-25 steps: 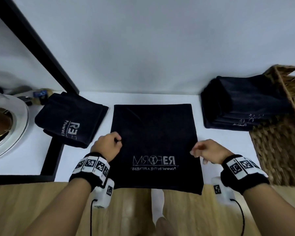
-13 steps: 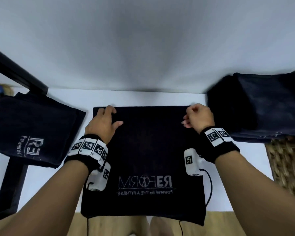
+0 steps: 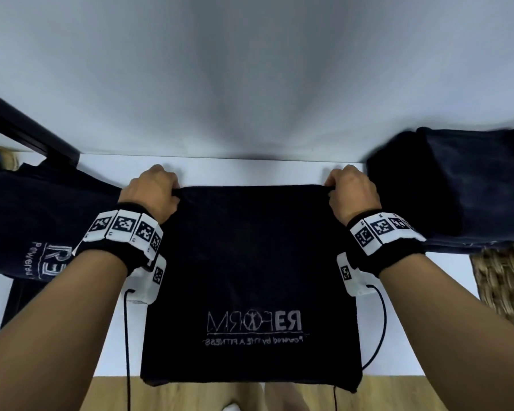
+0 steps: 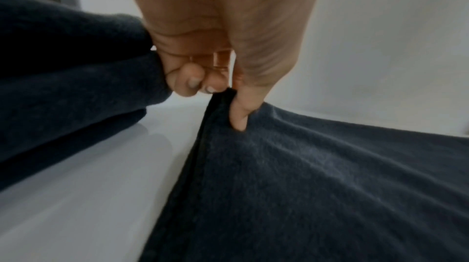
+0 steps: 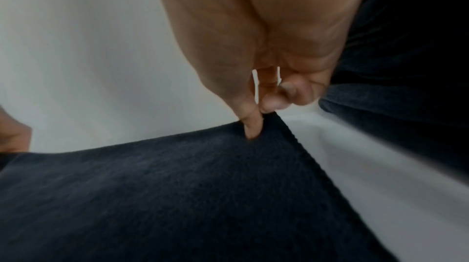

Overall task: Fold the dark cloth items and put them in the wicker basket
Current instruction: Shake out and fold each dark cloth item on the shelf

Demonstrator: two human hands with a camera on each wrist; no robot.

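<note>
While the white table [image 3: 250, 170] carries everything, the dark cloth [image 3: 250, 262] lies flat in the middle, near edge hanging off the front. Folded cloths [image 3: 457, 188] sit on the wicker basket [image 3: 505, 286] at right. Left hand [image 3: 152, 191] and right hand [image 3: 352, 192] each pinch a far corner.

Dark logo cloth [image 3: 250, 277] flat, far corners seemingly lifted.

folded pile [image 3: 457, 188] crowding right, folded cloth [image 3: 42, 221] left; wall [image 3: 250, 84] close behind
</note>
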